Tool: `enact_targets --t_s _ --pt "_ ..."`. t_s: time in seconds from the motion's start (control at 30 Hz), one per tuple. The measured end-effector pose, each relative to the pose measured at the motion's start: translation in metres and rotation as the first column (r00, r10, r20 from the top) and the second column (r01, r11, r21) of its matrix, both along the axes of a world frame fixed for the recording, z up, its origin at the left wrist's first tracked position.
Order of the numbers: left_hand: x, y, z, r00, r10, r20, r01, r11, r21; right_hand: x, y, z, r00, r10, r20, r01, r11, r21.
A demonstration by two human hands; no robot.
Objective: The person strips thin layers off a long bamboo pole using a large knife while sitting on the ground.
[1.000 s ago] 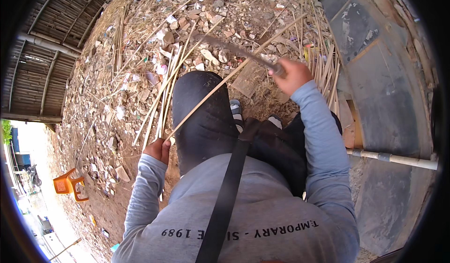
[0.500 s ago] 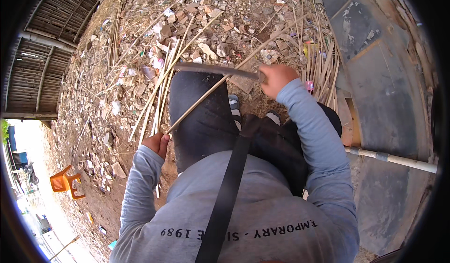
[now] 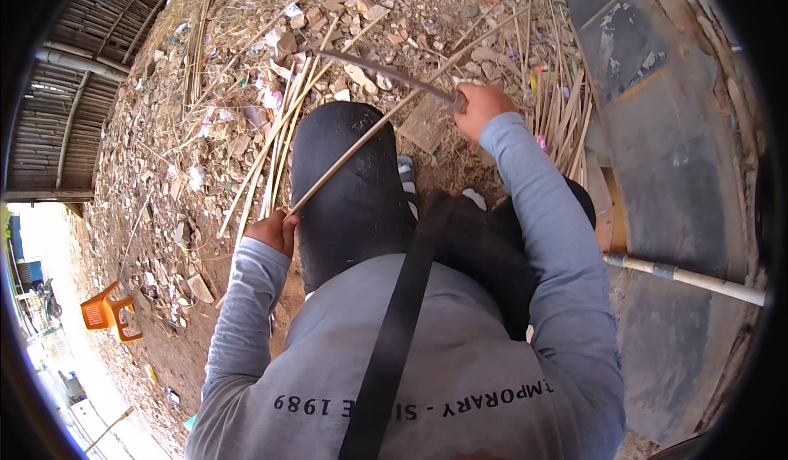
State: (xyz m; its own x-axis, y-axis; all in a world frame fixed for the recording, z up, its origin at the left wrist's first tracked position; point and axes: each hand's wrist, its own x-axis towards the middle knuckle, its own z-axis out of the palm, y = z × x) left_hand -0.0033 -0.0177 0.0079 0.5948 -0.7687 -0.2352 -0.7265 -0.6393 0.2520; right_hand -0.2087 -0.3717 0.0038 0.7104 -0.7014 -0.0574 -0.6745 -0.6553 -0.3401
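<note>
My left hand is closed on the near end of a long thin wooden strip, which slants up to the right over my left knee. In my right hand is the handle of a machete-like knife, its dark, narrow, slightly curved blade pointing left. The blade crosses the strip beyond my knee; whether they touch I cannot tell. Several pale split strips lie on the ground left of my knee.
Stones and litter cover the ground. More strips lie at the right, beside grey panels and a pale pole. An orange plastic chair stands far left, below a slatted bamboo structure.
My right hand has moved slightly up and away, and the knife's tip has swung farther out, so the blade now slants. My left hand still grips the strip in nearly the same place.
</note>
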Motion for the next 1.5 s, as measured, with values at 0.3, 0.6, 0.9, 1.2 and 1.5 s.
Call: enact_targets --t_s 0.3,0.6,0.9,1.2,1.5 --pt "0.005 0.001 0.002 1.0 -0.001 0.001 0.001 0.998 0.064 0.004 0.002 -0.012 0.994 -0.008 0.112 0.015 0.998 -0.057" --pt "0.007 0.002 0.006 0.998 -0.053 -0.026 0.054 0.997 0.062 -0.003 0.02 0.005 0.99 0.134 -0.051 -0.14 0.977 -0.162" --pt "0.01 0.003 0.013 1.0 -0.02 -0.007 0.021 0.994 0.107 -0.011 0.001 -0.004 0.999 0.007 0.046 -0.001 0.992 -0.124" --pt "0.011 0.003 0.019 0.995 0.006 0.095 -0.017 0.994 0.108 -0.04 -0.043 -0.006 0.952 -0.295 0.086 0.3 0.952 -0.057" --pt "0.021 -0.002 0.017 0.998 -0.058 -0.04 0.061 0.993 0.097 -0.021 -0.022 -0.021 0.994 -0.106 0.04 0.105 0.993 0.045"
